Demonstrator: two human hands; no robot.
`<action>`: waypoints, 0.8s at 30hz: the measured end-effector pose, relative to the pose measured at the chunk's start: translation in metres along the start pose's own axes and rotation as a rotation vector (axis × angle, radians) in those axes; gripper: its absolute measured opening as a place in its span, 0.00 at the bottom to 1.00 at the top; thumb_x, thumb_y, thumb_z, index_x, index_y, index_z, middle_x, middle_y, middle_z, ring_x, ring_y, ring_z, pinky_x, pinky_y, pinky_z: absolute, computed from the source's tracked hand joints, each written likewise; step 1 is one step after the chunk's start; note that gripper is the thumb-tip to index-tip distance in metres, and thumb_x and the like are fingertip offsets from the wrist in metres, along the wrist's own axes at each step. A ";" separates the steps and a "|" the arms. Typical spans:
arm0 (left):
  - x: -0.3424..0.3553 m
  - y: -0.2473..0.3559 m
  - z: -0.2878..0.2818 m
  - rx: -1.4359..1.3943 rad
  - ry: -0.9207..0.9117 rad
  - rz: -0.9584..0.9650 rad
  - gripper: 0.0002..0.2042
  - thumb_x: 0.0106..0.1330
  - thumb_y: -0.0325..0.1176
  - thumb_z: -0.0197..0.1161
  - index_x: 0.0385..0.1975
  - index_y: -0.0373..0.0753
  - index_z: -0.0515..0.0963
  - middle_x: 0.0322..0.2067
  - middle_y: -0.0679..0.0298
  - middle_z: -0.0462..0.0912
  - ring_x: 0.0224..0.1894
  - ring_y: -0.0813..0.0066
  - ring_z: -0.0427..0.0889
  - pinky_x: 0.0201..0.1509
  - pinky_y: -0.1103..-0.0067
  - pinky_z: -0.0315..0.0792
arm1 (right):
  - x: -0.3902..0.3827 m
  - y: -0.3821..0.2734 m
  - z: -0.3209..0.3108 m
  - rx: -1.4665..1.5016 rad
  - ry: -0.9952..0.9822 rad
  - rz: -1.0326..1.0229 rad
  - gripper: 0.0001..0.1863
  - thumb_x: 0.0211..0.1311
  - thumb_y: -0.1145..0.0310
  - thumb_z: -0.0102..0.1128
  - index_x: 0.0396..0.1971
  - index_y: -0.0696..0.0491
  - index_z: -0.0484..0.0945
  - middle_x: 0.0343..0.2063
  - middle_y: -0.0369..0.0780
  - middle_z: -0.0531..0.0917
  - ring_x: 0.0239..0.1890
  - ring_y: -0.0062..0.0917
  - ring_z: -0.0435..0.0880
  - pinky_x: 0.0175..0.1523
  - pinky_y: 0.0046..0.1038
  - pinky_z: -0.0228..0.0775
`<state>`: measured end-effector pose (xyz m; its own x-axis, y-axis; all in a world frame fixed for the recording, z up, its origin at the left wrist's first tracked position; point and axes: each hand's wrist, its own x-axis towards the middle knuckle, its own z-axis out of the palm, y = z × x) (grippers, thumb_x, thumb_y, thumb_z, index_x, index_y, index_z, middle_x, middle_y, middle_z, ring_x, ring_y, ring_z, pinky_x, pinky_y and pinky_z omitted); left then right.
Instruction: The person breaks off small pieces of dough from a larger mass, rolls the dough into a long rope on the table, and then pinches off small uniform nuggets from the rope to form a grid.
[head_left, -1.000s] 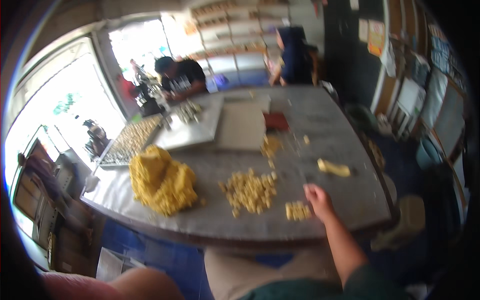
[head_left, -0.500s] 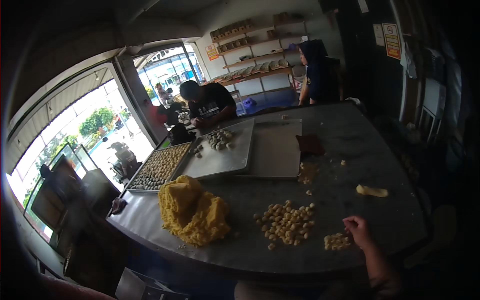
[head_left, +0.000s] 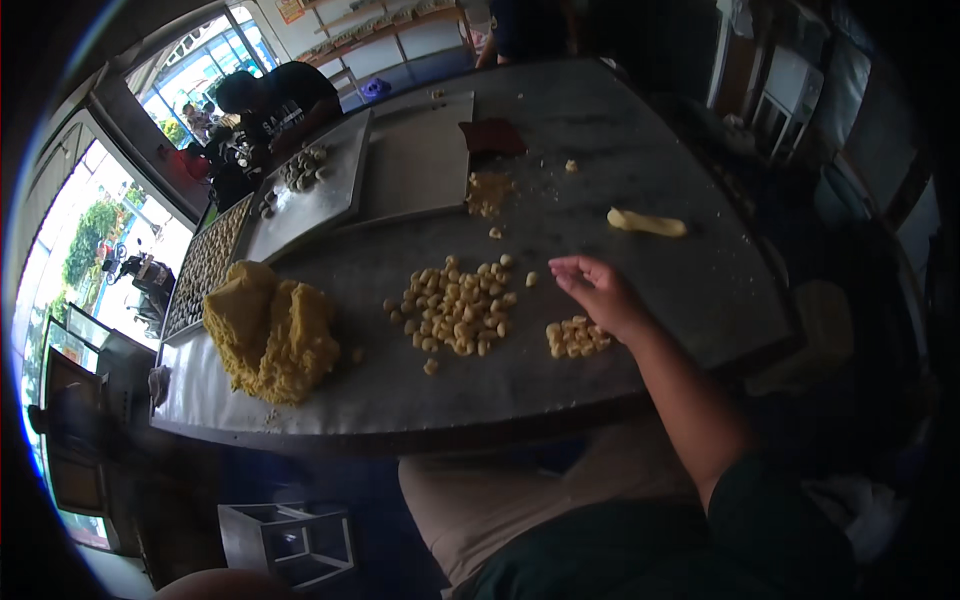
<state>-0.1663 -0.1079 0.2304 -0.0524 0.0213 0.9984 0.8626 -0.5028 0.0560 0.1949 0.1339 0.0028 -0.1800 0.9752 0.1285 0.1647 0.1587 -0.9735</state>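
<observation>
My right hand (head_left: 590,290) is over the steel table with loosely bent fingers apart and nothing visible between them. Just left of it is a single small dough piece (head_left: 532,278), beside a loose pile of pale yellow pieces (head_left: 450,305). A small tight group of pieces (head_left: 577,337) lies below the hand, and an elongated pale dough strip (head_left: 646,221) above right. A large crumbly yellow dough mound (head_left: 270,340) sits at the left. My left hand is not in view; some bare skin shows at the lower edge.
Trays with rows of small balls (head_left: 205,260) and loose grey balls (head_left: 300,170) line the back left, beside another tray (head_left: 410,160) and a red sheet (head_left: 490,138). A co-worker in black (head_left: 290,105) leans at the far side; another stands behind. A metal-framed stool (head_left: 285,540) is below.
My right hand has moved forward and left, from beside the small group to just right of the loose pile. The view has tilted, bringing more of my body into frame.
</observation>
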 end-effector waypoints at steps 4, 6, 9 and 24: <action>0.008 0.009 0.024 -0.171 0.042 0.002 0.09 0.69 0.37 0.62 0.42 0.39 0.77 0.38 0.57 0.80 0.46 0.59 0.78 0.56 0.61 0.69 | -0.036 0.001 -0.062 -0.428 -0.025 0.236 0.10 0.69 0.66 0.66 0.44 0.55 0.87 0.44 0.39 0.87 0.48 0.23 0.84 0.52 0.27 0.76; 0.018 0.018 0.039 -0.198 0.029 0.004 0.09 0.69 0.37 0.62 0.42 0.40 0.77 0.38 0.57 0.80 0.46 0.59 0.78 0.56 0.61 0.69 | -0.053 0.014 -0.080 -0.529 -0.061 0.057 0.09 0.67 0.67 0.67 0.39 0.57 0.87 0.39 0.39 0.85 0.44 0.27 0.84 0.50 0.29 0.75; 0.020 0.015 0.010 -0.114 0.037 -0.008 0.09 0.69 0.37 0.62 0.42 0.40 0.77 0.37 0.57 0.80 0.45 0.59 0.78 0.56 0.62 0.69 | -0.057 0.008 -0.048 -0.469 -0.111 -0.146 0.09 0.61 0.67 0.71 0.35 0.57 0.87 0.35 0.42 0.85 0.40 0.34 0.85 0.47 0.31 0.76; 0.036 0.045 0.022 -0.128 0.163 0.030 0.07 0.69 0.37 0.62 0.40 0.41 0.77 0.35 0.59 0.80 0.43 0.60 0.78 0.54 0.63 0.69 | -0.025 0.063 -0.057 0.233 0.174 0.045 0.15 0.75 0.67 0.59 0.55 0.56 0.76 0.40 0.32 0.81 0.43 0.14 0.78 0.49 0.22 0.73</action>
<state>-0.1182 -0.1104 0.2692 -0.1177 -0.1303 0.9845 0.7945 -0.6071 0.0146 0.2646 0.1283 -0.0513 -0.0052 0.9954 0.0955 -0.0616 0.0950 -0.9936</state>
